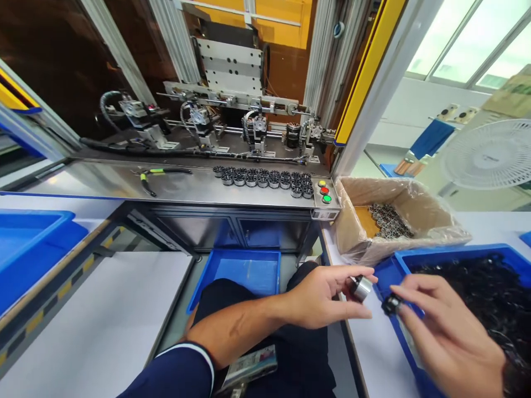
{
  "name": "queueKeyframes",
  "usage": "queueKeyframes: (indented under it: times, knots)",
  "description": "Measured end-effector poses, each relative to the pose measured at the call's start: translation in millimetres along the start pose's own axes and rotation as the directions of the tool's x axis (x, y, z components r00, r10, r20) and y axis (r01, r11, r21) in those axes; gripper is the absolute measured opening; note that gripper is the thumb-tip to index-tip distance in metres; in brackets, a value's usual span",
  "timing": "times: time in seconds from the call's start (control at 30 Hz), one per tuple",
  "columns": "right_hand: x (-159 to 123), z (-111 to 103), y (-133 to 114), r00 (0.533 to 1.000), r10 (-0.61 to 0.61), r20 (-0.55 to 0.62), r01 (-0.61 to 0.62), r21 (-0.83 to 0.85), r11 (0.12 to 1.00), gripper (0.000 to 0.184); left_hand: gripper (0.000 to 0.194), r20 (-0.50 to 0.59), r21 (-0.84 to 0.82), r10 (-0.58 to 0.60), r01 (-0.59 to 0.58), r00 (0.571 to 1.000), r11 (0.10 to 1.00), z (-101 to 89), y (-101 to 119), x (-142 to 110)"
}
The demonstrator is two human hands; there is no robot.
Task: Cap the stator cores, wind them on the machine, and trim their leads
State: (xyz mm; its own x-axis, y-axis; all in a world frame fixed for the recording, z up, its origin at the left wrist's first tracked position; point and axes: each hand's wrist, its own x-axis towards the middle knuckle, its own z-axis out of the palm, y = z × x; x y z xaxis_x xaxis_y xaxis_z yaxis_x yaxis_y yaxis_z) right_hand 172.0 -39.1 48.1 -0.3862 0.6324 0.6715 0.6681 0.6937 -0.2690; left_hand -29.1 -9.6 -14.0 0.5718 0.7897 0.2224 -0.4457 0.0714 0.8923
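Observation:
Near the right-hand table edge, my left hand (pixel 321 296) is closed around a silver metal ring (pixel 363 288) with a black part showing at its inner end. Just to its right, my right hand (pixel 443 326) pinches a small black plastic part (pixel 391 304) between thumb and fingertips. The two pieces are apart, with a small gap between them. Under and behind my right hand lies a blue bin (pixel 400 264) full of loose black plastic parts (pixel 477 287). A plastic-lined cardboard box (pixel 352 221) behind it holds many metal rings (pixel 390 221).
Rows of black-and-silver assembled parts (pixel 262 178) stand on the machine's steel ledge (pixel 199 190), beside green-handled pliers (pixel 145 179) and a button panel (pixel 324 190). Motor fixtures (pixel 203 119) sit behind. Blue trays lie at left (pixel 33 237) and below (pixel 244 271). A fan (pixel 489 155) stands at right.

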Motion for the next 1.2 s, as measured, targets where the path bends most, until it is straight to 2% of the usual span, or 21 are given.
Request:
queueKeyframes:
  times: [0.07, 0.2, 0.4, 0.6, 0.97, 1.2]
  knots:
    - [-3, 9, -9, 0.999, -0.031, 0.011, 0.030, 0.100, 0.995, 0.021, 0.077, 0.000, -0.034, -0.037, 0.037, 0.999, 0.999, 4.8, -1, 0]
    - [-6, 13, -5, 0.998, -0.055, 0.001, 0.054, 0.173, 0.983, 0.025, 0.077, -0.033, -0.060, -0.057, 0.055, 0.998, 0.997, 11.6, 0, 0]
    - [-8, 12, -1, 0.982, -0.173, 0.076, 0.167, 0.079, 0.983, 0.035, 0.073, -0.118, -0.001, -0.028, 0.028, 0.993, 1.000, 8.4, 1, -2]
    - [-9, 15, 1, 0.959, -0.280, 0.036, 0.280, -0.013, 0.960, 0.038, 0.075, -0.135, -0.036, -0.065, 0.060, 0.989, 0.998, 5.7, 3, -3]
    - [-7, 11, -1, 0.951, -0.303, 0.056, 0.307, -0.079, 0.948, 0.030, 0.076, -0.120, -0.247, -0.212, 0.178, 0.970, 0.952, 5.7, 5, -3]
    - [-18, 14, 5, 0.949, -0.307, 0.072, 0.313, -0.092, 0.945, 0.040, 0.076, -0.117, -0.259, -0.267, 0.230, 0.957, 0.938, 4.1, 6, -4]
